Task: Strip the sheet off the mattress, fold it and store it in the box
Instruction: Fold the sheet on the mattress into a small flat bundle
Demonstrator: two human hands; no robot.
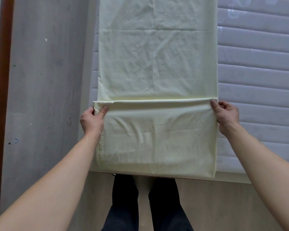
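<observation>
Already the sheet (157,64) is lying as a long narrow strip on the bare mattress (257,64), its near end doubled over towards the far end. The left hand (92,120) is pinching the left corner of that doubled edge, thumb on top of the cloth; the right hand (227,114) is gripping the right corner in the same way.

Several things could be going wrong from here. The left corner is sticking out past the strip's left side, so the fold may be landing askew and leaving uneven layers that worsen with each further fold. The doubled part is sagging and creasing between the hands, and if one hand is loosening, the layers could be sliding apart. The near end is hanging over the mattress edge, close to the person's legs (148,205), and a tug could be dragging the whole strip off onto the floor (40,80).

The box is not in view, so where the sheet is going is unknown. The far end of the strip is cut off at the top. How many layers the strip is holding is hard to tell, and the fingers under the cloth are hidden.
</observation>
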